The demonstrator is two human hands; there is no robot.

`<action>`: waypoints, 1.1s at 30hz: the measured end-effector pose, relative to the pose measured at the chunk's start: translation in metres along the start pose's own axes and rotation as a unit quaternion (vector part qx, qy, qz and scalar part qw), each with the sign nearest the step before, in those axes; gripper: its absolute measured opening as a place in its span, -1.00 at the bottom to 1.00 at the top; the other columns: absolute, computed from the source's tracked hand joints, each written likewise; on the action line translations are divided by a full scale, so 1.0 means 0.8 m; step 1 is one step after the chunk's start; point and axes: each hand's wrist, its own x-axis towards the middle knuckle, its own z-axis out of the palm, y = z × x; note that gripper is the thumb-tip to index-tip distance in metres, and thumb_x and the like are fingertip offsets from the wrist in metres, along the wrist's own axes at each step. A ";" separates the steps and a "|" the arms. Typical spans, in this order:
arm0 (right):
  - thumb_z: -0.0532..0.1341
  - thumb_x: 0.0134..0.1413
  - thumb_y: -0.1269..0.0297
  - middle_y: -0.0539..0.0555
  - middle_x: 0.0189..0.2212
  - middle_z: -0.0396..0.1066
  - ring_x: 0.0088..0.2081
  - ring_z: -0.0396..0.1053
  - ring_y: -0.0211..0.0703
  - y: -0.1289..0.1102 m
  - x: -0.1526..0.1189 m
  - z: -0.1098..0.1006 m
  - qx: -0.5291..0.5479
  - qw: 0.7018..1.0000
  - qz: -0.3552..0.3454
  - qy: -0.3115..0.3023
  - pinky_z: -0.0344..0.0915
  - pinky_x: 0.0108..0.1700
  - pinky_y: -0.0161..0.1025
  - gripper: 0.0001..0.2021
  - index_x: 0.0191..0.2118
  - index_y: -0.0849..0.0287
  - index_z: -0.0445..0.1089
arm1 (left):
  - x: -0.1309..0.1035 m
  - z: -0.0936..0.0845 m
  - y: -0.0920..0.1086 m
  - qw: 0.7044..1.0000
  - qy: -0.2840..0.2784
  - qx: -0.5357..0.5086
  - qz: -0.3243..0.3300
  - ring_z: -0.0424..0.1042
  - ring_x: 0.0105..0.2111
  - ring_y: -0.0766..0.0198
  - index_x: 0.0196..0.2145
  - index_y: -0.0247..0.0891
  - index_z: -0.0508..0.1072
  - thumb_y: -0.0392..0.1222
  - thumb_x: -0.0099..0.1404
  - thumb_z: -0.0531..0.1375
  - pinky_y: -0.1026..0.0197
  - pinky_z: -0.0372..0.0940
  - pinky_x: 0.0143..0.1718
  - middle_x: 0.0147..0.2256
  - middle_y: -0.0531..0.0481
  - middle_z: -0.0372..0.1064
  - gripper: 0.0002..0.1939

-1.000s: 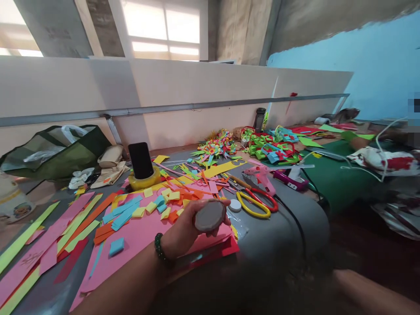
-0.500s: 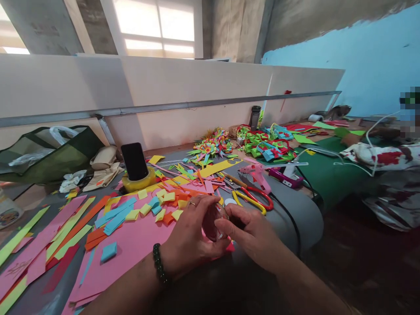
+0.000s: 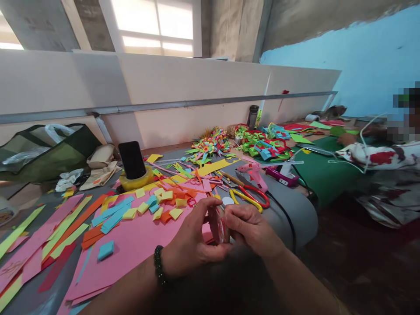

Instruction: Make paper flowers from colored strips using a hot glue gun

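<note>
Near the table's front edge, my left hand [image 3: 195,243] curls around what looks like a roll of clear tape [image 3: 223,226], fingers over its top and thumb beneath. My right hand [image 3: 254,225] is closed against the roll's right side, its thumb and fingertips pinched at the rim. Whether a strip end lies in that pinch cannot be made out. Part of the roll is hidden by the fingers. Under and left of my hands are pink paper sheets [image 3: 144,249] with small folded yellow paper pieces [image 3: 176,213] and a blue folded piece [image 3: 106,250] on top.
Beyond my right hand lie red-handled scissors [image 3: 256,195], a yellow-handled tool [image 3: 246,202] and a pink glue gun [image 3: 254,173]. A phone [image 3: 131,159] leans in a yellow tape roll [image 3: 137,180]. Bright paper shapes [image 3: 211,144] are heaped behind. A person's sleeve [image 3: 377,157] shows at right.
The tape roll has turned from facing me to nearly edge-on between my hands. My right fingers have closed tighter at its rim. The view has shifted slightly.
</note>
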 end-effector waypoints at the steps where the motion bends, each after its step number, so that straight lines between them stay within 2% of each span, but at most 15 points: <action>1: 0.16 0.13 0.03 -0.11 -0.71 0.08 -0.68 -0.02 -0.45 0.002 0.000 0.005 0.020 1.000 -0.002 0.016 -0.10 -0.65 -0.42 -0.58 -0.61 0.22 0.21 | 0.000 0.001 0.003 1.000 -0.007 -0.027 -0.013 0.34 -0.03 0.13 0.02 -0.16 0.15 -0.37 0.02 0.31 0.04 0.28 0.03 -0.02 -0.08 0.26 -0.36; 5: 0.15 0.12 -0.01 -0.10 -0.72 0.10 -0.69 -0.04 -0.43 0.012 -0.002 0.020 0.084 0.994 0.009 0.071 -0.10 -0.65 -0.41 -0.56 -0.61 0.21 0.19 | 0.001 0.002 0.012 0.994 -0.019 -0.102 -0.029 0.34 -0.01 0.16 -0.01 -0.13 0.16 -0.42 0.03 0.29 0.10 0.29 0.01 -0.05 -0.03 0.26 -0.39; 10: 0.16 0.12 0.01 -0.10 -0.71 0.11 -0.69 -0.05 -0.45 0.017 -0.003 0.025 0.117 0.990 0.020 0.069 -0.13 -0.66 -0.42 -0.57 -0.60 0.23 0.21 | 0.000 0.001 0.013 0.984 -0.034 -0.169 -0.040 0.38 -0.08 0.25 -0.04 -0.09 0.19 -0.42 0.06 0.29 0.18 0.31 -0.05 -0.09 0.02 0.27 -0.43; 15: 0.15 0.13 0.00 -0.13 -0.70 0.07 -0.69 -0.08 -0.45 0.014 -0.006 0.026 0.119 0.989 0.032 0.086 -0.13 -0.66 -0.43 -0.59 -0.56 0.22 0.20 | -0.001 0.002 0.006 0.967 -0.051 -0.243 -0.061 0.37 -0.11 0.26 -0.04 -0.09 0.20 -0.37 0.10 0.28 0.21 0.33 -0.10 -0.05 -0.03 0.25 -0.48; 20: 0.10 0.19 0.04 -0.11 -0.65 0.08 -0.62 0.00 -0.41 0.000 -0.008 0.027 0.008 0.997 0.021 0.079 -0.04 -0.61 -0.42 -0.62 -0.52 0.21 0.20 | 0.000 0.000 0.001 0.942 -0.068 -0.317 -0.085 0.35 -0.16 0.26 -0.02 -0.08 0.21 -0.24 0.10 0.32 0.23 0.32 -0.16 -0.12 -0.02 0.25 -0.47; 24: 0.08 0.21 0.10 -0.05 -0.58 0.18 -0.55 0.11 -0.36 -0.005 -0.007 0.033 -0.105 0.983 -0.070 0.131 0.10 -0.51 -0.39 -0.64 -0.54 0.21 0.23 | 0.002 -0.003 0.002 0.946 -0.056 -0.308 -0.086 0.32 -0.10 0.21 -0.04 -0.13 0.23 -0.14 0.07 0.35 0.22 0.32 -0.16 -0.07 -0.06 0.23 -0.47; 27: 0.06 0.22 0.16 -0.06 -0.61 0.21 -0.56 0.15 -0.36 -0.007 -0.006 0.033 -0.133 0.977 -0.081 0.148 0.13 -0.50 -0.38 -0.65 -0.56 0.19 0.21 | 0.002 -0.003 0.003 0.953 -0.057 -0.284 -0.088 0.34 -0.14 0.24 -0.04 -0.14 0.20 -0.15 0.07 0.34 0.21 0.31 -0.15 -0.11 -0.05 0.26 -0.45; 30: 0.05 0.22 0.28 -0.07 -0.64 0.22 -0.58 0.16 -0.38 -0.015 -0.005 0.020 -0.278 0.948 -0.094 0.122 0.10 -0.50 -0.40 -0.68 -0.57 0.19 0.21 | 0.003 -0.003 0.005 0.975 -0.034 -0.194 -0.105 0.36 -0.16 0.25 -0.03 -0.16 0.17 -0.24 0.11 0.29 0.16 0.31 -0.11 -0.12 -0.04 0.27 -0.49; 31: 0.06 0.20 0.33 -0.08 -0.64 0.22 -0.58 0.15 -0.39 -0.017 -0.005 0.014 -0.349 0.924 -0.112 0.104 0.08 -0.51 -0.40 -0.70 -0.57 0.19 0.21 | 0.004 -0.002 0.006 0.984 -0.022 -0.145 -0.105 0.36 -0.15 0.23 -0.02 -0.17 0.17 -0.28 0.11 0.28 0.13 0.31 -0.09 -0.11 -0.06 0.27 -0.48; 33: 0.06 0.15 0.41 -0.08 -0.65 0.22 -0.60 0.14 -0.39 -0.021 -0.005 0.003 -0.483 0.856 -0.168 0.072 0.04 -0.51 -0.37 -0.74 -0.56 0.19 0.22 | 0.005 -0.001 0.007 0.996 0.002 -0.036 -0.087 0.35 -0.11 0.17 0.01 -0.19 0.19 -0.33 0.06 0.28 0.06 0.30 -0.05 -0.09 -0.09 0.26 -0.43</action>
